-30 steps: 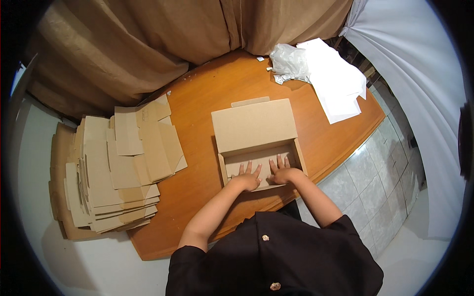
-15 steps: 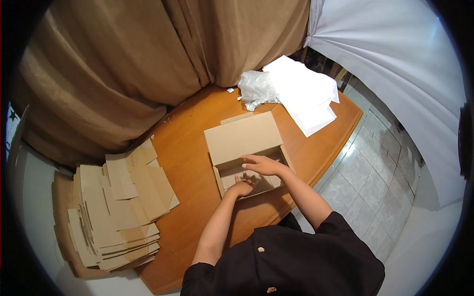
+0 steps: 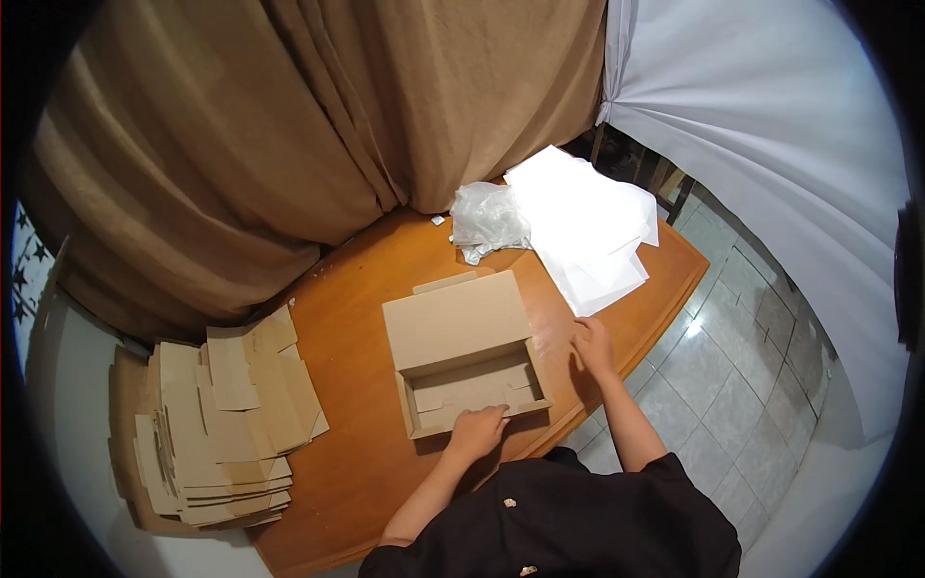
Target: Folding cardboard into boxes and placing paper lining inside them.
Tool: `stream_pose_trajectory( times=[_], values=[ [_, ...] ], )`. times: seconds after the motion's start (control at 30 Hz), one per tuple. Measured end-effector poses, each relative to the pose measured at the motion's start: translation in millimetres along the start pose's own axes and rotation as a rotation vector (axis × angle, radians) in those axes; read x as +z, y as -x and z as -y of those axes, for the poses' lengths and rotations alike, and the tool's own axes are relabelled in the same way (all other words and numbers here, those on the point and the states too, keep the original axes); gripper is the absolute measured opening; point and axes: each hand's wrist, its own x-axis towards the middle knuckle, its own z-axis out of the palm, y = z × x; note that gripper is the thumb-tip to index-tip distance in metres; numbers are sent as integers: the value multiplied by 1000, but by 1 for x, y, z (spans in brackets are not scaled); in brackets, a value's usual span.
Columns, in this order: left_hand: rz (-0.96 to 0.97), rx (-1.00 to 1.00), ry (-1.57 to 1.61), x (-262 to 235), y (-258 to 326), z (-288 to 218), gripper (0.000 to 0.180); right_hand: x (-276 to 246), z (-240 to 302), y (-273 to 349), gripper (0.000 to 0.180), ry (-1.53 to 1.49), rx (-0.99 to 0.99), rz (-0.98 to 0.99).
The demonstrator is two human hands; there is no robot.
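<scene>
An open cardboard box (image 3: 472, 371) sits on the wooden table in front of me. Its lid (image 3: 458, 321) is folded back away from me, and its inside shows bare cardboard. My left hand (image 3: 477, 433) is closed over the near wall of the box, fingers at the rim. To the right of the box, my right hand (image 3: 593, 349) hovers by the near corner of a stack of white paper sheets (image 3: 588, 231). Its fingers are slightly bent and apart, with nothing visible in them.
A pile of flattened cardboard boxes (image 3: 231, 424) lies at the left of the wooden table (image 3: 352, 385). Crumpled clear plastic (image 3: 489, 220) rests beside the paper. Brown curtains (image 3: 318, 116) hang behind, a white cloth (image 3: 752, 154) to the right above the tiled floor (image 3: 713, 356).
Both hands have come out of the box. The left has moved to its near wall, the right over toward the paper. The whole view has shifted slightly.
</scene>
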Motion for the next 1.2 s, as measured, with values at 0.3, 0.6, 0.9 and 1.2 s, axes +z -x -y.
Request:
stream_pose_trajectory(
  times=[0.3, 0.6, 0.9, 1.2],
  values=[
    [-136, -182, 28, -25, -21, -42, 44, -18, -50, -123, 56, 332, -13, 277],
    [-347, -252, 169, -32, -67, -89, 33, -18, -52, -193, 45, 660, -199, 96],
    [-368, -141, 166, -33, -95, -99, 33, -34, -66, -187, 8, 611, -518, 40],
    [-655, 42, -83, -64, -149, -134, 63, -173, 76, -104, 34, 182, -882, 529]
  ],
)
